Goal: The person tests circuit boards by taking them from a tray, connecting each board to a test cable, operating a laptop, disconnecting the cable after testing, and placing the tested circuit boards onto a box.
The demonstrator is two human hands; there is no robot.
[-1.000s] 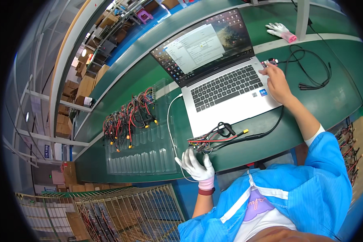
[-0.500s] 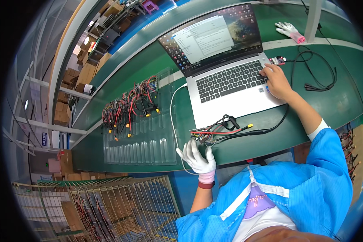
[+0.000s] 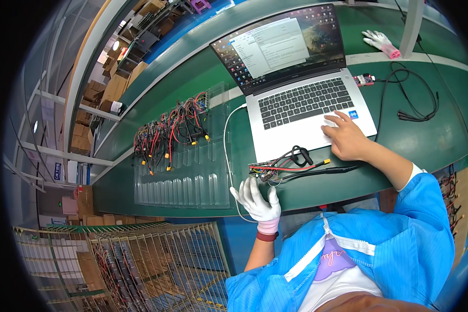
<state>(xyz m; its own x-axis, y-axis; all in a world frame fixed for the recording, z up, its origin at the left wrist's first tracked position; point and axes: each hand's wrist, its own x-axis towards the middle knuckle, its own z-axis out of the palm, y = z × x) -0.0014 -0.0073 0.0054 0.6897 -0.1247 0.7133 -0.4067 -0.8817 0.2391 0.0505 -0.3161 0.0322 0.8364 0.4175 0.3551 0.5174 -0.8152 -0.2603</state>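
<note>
My bare right hand (image 3: 347, 139) rests on the palm rest of a silver laptop (image 3: 271, 141), its fingers stretched over the touchpad area below the keyboard. My left hand (image 3: 260, 203), in a white glove with a pink cuff, lies palm up at the bench's front edge, thumb apart from the fingers. Its fingertips are at a small circuit board (image 3: 268, 176) with red and black wires and a yellow connector (image 3: 326, 161); whether they touch it I cannot tell. The laptop's screen (image 3: 283, 49) is lit with several windows.
Left of the laptop, a clear plastic tray (image 3: 182, 195) holds several wired boards (image 3: 174, 125). A white cable (image 3: 225, 140) runs down beside it. At the right are a small red board (image 3: 364, 79), a coiled black cable (image 3: 420, 109) and a spare glove (image 3: 380, 42). A wire cart (image 3: 161, 260) stands lower left.
My right hand has moved from the keyboard's right side down and left to the touchpad area. The left hand stays by the board. The whole view has shifted slightly.
</note>
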